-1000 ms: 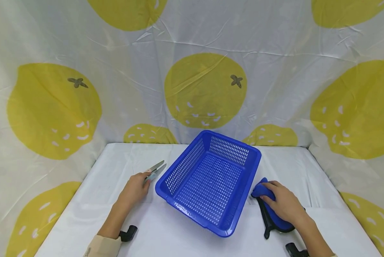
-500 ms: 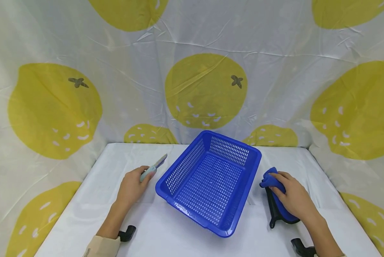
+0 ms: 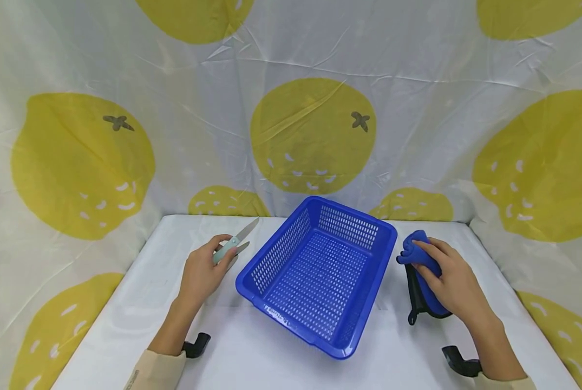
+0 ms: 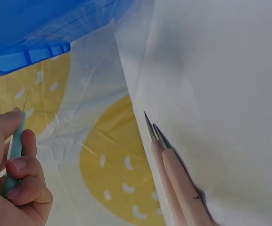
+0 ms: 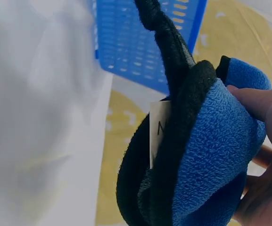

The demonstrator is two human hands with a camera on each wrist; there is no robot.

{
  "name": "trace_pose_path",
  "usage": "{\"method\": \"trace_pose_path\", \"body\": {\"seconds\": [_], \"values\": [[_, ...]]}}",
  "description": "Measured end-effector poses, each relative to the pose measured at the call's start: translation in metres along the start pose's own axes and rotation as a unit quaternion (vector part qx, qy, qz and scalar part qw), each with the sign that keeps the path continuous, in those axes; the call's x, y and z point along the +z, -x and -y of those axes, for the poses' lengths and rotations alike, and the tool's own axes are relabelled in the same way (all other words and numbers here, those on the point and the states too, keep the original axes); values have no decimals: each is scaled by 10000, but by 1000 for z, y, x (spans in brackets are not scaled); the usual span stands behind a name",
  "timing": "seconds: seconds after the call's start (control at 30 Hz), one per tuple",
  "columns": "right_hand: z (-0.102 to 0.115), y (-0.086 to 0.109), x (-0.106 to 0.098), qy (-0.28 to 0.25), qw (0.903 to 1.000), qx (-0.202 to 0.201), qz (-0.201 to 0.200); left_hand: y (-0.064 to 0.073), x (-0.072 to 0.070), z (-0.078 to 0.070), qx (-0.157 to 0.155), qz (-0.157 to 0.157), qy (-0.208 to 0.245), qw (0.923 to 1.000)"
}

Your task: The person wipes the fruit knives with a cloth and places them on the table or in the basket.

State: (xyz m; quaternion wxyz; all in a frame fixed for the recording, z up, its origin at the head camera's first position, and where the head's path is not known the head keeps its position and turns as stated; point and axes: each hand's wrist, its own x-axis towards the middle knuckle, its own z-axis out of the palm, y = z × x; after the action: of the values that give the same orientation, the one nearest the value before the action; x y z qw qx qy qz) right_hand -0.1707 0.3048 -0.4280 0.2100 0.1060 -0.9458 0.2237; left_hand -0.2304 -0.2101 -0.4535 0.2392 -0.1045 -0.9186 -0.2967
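Note:
In the head view my left hand (image 3: 204,271), left of the basket, grips a knife with a light-blue handle (image 3: 226,250), its blade pointing up and right. Another blade (image 3: 242,247) shows just beneath it. The left wrist view has pink handles (image 4: 183,181) with two pointed metal tips lying on the table; I cannot tell if they belong to one tool or two. My right hand (image 3: 458,284) pinches a folded blue terry cloth piece with black edging (image 3: 429,290), which has a black loop and a pale label. Its exact kind is unclear.
A blue perforated plastic basket (image 3: 320,281) stands at an angle mid-table between the hands. White cloth covers the table (image 3: 271,352). Behind and at the sides hangs a curtain (image 3: 417,135) printed with yellow fruit. Each wrist wears a black camera mount (image 3: 196,345).
My left hand has lifted the light-blue-handled knife and turned it farther up and right. My right hand has moved the blue cloth piece upward and slightly right. The basket has stayed put.

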Motion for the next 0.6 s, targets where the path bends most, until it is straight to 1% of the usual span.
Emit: {"method": "trace_pose_path", "body": {"seconds": [0.2, 0.33, 0.47, 0.6], "values": [[13, -8, 2, -106, 9999, -74, -89, -6, 2, -18, 5, -25, 395, 9992], [23, -14, 4, -294, 9990, -252, -221, -10, 5, -33, 94, 19, 613, 9981], [34, -21, 6, -455, 9969, -489, -417, -14, 8, -48, 147, 113, 660, 9976], [45, -29, 8, -560, 9951, -609, -541, -18, 13, -64, 285, 178, 631, 9974]]}}
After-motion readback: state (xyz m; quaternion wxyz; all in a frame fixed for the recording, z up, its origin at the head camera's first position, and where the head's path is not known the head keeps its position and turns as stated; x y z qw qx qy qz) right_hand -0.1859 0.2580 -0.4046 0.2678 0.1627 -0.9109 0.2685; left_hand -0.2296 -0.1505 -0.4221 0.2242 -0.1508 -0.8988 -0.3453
